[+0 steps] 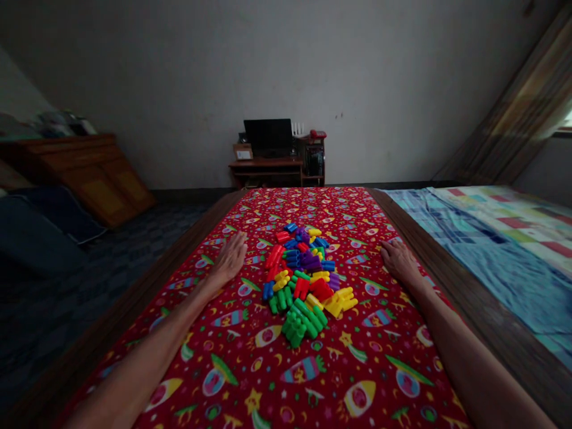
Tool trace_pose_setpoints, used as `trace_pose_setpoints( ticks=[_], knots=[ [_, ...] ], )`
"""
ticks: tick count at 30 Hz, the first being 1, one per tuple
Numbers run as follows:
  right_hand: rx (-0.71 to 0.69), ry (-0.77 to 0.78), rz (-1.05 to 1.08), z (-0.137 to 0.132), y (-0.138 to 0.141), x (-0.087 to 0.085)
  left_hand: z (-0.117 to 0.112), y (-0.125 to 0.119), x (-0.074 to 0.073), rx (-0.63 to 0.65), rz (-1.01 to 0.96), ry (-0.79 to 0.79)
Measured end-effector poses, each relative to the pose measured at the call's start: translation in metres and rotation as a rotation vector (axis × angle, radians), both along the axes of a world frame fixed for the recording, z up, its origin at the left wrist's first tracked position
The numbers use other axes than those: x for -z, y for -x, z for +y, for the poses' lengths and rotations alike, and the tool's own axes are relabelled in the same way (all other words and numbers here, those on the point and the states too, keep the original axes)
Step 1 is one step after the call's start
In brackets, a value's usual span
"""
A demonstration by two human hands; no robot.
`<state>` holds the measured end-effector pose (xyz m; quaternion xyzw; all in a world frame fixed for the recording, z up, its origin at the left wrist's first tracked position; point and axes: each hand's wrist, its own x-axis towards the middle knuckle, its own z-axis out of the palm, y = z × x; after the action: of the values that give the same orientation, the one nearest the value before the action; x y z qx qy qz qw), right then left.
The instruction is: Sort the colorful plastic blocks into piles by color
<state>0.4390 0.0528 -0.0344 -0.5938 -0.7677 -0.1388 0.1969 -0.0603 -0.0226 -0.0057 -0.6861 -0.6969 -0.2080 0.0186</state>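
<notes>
A loose heap of plastic building blocks in green, yellow, red, blue and purple lies in the middle of a red patterned cloth. Left of the heap, my left hand rests flat on the cloth, fingers stretched forward and holding nothing. On the other side, my right hand lies palm down near the cloth's right edge, its fingers extended and free of any block. Both hands are apart from the blocks.
Wooden table edges show beside the cloth. A bed with a blue sheet is on the right. Beyond the table stands a desk with a black monitor. A wooden cabinet stands at the left.
</notes>
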Motion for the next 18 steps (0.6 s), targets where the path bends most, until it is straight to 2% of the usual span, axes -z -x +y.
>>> trace_pose_setpoints(
  ticks=[2,5,7,9,11,14,16,18],
  knots=[
    [-0.011,-0.005,0.007,0.000,0.000,0.001,-0.014,-0.029,0.003,0.088,-0.057,-0.057],
    [-0.006,-0.017,0.012,0.000,0.000,0.002,-0.059,-0.055,0.011,0.299,-0.037,-0.132],
    [0.012,-0.012,0.007,0.000,0.001,0.003,-0.085,-0.051,0.019,0.327,0.001,-0.122],
    [0.024,0.006,0.000,-0.001,0.001,0.001,-0.094,-0.033,0.026,0.279,0.029,-0.110],
    [0.026,0.025,-0.002,-0.001,0.002,-0.001,-0.086,-0.007,0.030,0.236,0.053,-0.112],
    [0.021,0.040,0.001,-0.003,0.003,-0.004,-0.059,0.023,0.029,0.180,0.048,-0.175],
    [0.025,0.046,0.004,-0.003,0.003,-0.006,-0.039,0.028,0.023,0.162,0.021,-0.219],
    [0.033,0.054,0.008,-0.004,0.004,-0.007,-0.016,0.018,0.016,0.186,-0.022,-0.223]
  ],
)
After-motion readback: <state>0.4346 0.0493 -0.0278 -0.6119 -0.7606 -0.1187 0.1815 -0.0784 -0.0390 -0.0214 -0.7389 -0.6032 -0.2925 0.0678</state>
